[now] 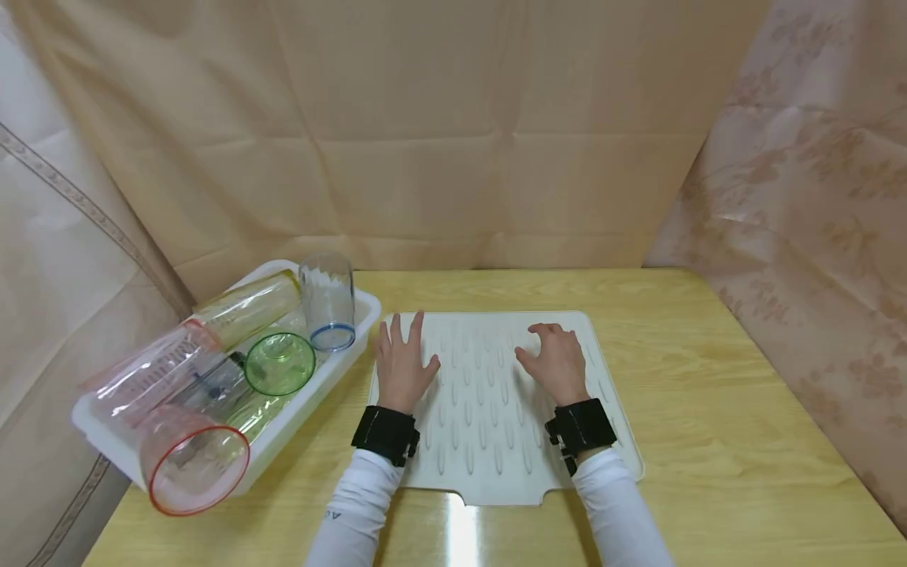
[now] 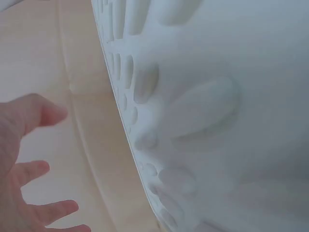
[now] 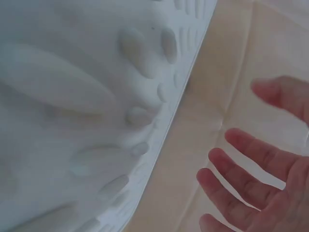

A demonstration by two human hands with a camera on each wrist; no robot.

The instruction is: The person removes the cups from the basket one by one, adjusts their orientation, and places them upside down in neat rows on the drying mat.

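A white draining mat with raised oval ridges (image 1: 489, 472) lies flat on the table. Over its left side is my left hand (image 1: 402, 366), fingers spread and thumb out, holding nothing. My right hand (image 1: 556, 364) is above the mat's right side, its fingers loosely bent with nothing in them. In the left wrist view, the left hand (image 2: 29, 164) shows separated fingers beside the ridged mat (image 2: 251, 159). The right wrist view shows the right hand (image 3: 260, 179) with its fingers apart, clear of the mat (image 3: 58, 135). Whether either hand touches the mat is hard to tell.
To the left stands a white plastic basin (image 1: 312, 402) heaped with clear tumblers: a red-rimmed glass (image 1: 194, 465), a green glass (image 1: 279, 364), a blue-based glass (image 1: 327, 303), a yellow one (image 1: 251, 307) and a pink one (image 1: 156, 370). Cloth curtains (image 1: 460, 157) enclose the wooden table (image 1: 723, 441).
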